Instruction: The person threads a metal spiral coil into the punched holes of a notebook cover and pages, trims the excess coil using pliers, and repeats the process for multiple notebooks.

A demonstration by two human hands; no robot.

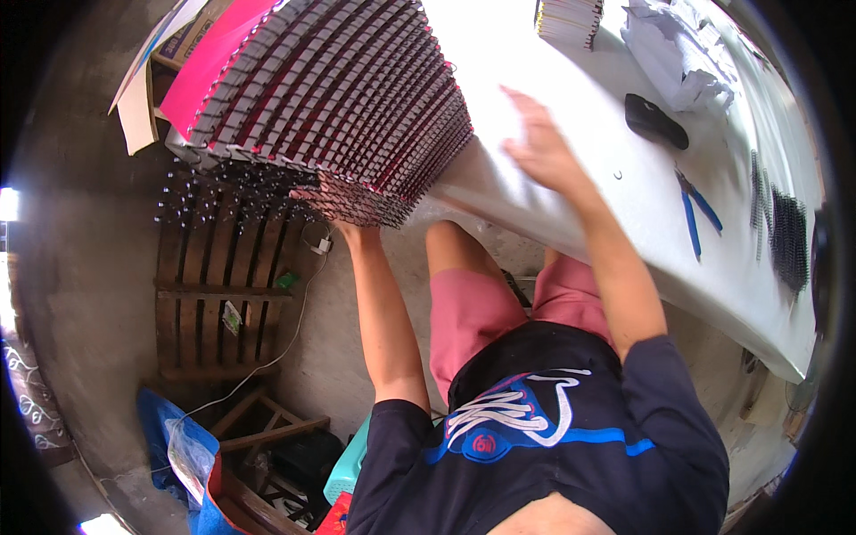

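Note:
A big stack of spiral-bound notebooks (pixel 330 98) with black coils and a pink cover side stands at the table's left end. Long loose coil ends hang from its near lower edge. My left hand (pixel 334 198) reaches up among these coil ends beneath the stack. The coils hide most of its fingers, so its grip does not show. Over the white table (pixel 499 192), just right of the stack, my right hand (pixel 542 147) is held with fingers stretched out and nothing in them. It is slightly blurred.
Blue-handled pliers (pixel 695 212), a black rounded object (pixel 655 122) and a bundle of black coils (pixel 790 239) lie on the table's right side. Crumpled white wrapping (pixel 682 53) and another bound stack (pixel 569 20) sit farther back. A wooden slatted rack (pixel 223 290) leans at left, near a white cable (pixel 290 343).

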